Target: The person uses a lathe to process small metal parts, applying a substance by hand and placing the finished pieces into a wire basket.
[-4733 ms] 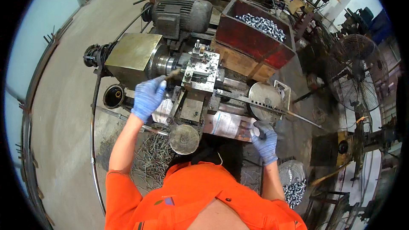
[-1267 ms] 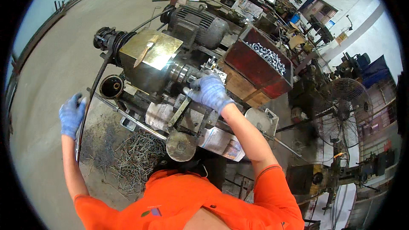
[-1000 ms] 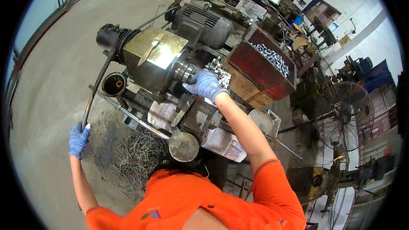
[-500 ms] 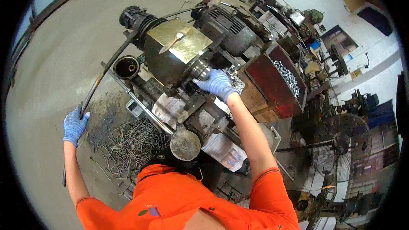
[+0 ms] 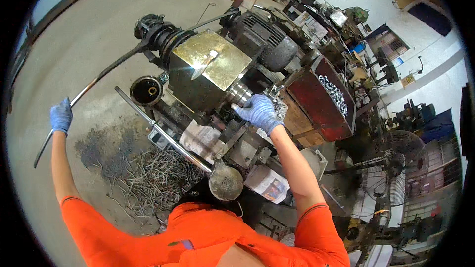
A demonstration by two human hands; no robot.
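Note:
My left hand (image 5: 61, 115), in a blue knit glove, is closed round a long, slightly bent metal lever (image 5: 106, 70) near its free end. The lever runs up to the dark pulley end (image 5: 157, 34) of a small lathe-like machine. My right hand (image 5: 258, 112), gloved alike, is curled at the front of the bright steel spindle nose (image 5: 240, 92); whatever its fingers hold is hidden. A flat brush (image 5: 205, 64) lies on the brass-coloured headstock cover (image 5: 232, 52). Below the spindle, a polished bar handle (image 5: 173, 141) slants beside a round metal knob (image 5: 226, 183).
A red metal bin (image 5: 319, 96) of small shiny parts stands right of the spindle. Behind it sits a finned motor (image 5: 262, 37). An oily cup (image 5: 146, 90) is left of the headstock. Metal scraps (image 5: 153, 180) cover the floor at lower left. A caged fan (image 5: 396, 163) stands right.
My left hand has swung the lever outward, up and to the left. My right hand stays at the spindle nose; the view has shifted slightly.

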